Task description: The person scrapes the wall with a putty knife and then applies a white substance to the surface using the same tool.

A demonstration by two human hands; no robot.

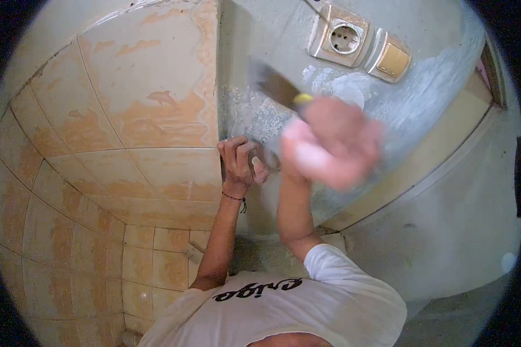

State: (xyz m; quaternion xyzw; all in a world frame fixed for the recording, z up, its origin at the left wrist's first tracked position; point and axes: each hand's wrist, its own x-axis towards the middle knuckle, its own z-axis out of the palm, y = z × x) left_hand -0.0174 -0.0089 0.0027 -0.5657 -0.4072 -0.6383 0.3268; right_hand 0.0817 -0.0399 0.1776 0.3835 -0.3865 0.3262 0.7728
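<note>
My right hand [336, 144], blurred by motion, is closed around the handle of a putty knife [281, 87]. Its wide dark blade points up and left over the grey wall [260, 34], and a yellow band shows near the handle. My left hand [239, 159], with a dark cord bracelet at the wrist, is at the edge of the tiled section [173, 115]. Its fingers are curled in, and what they hold, if anything, is hidden. A rough, speckled patch [260, 118] of wall lies just above the left hand.
A power socket [345, 38] and a light switch [391, 56] sit at the upper right, beside white smears of filler [348, 87]. A cream border strip [428, 162] runs along the right. More tiles [52, 214] cover the left side.
</note>
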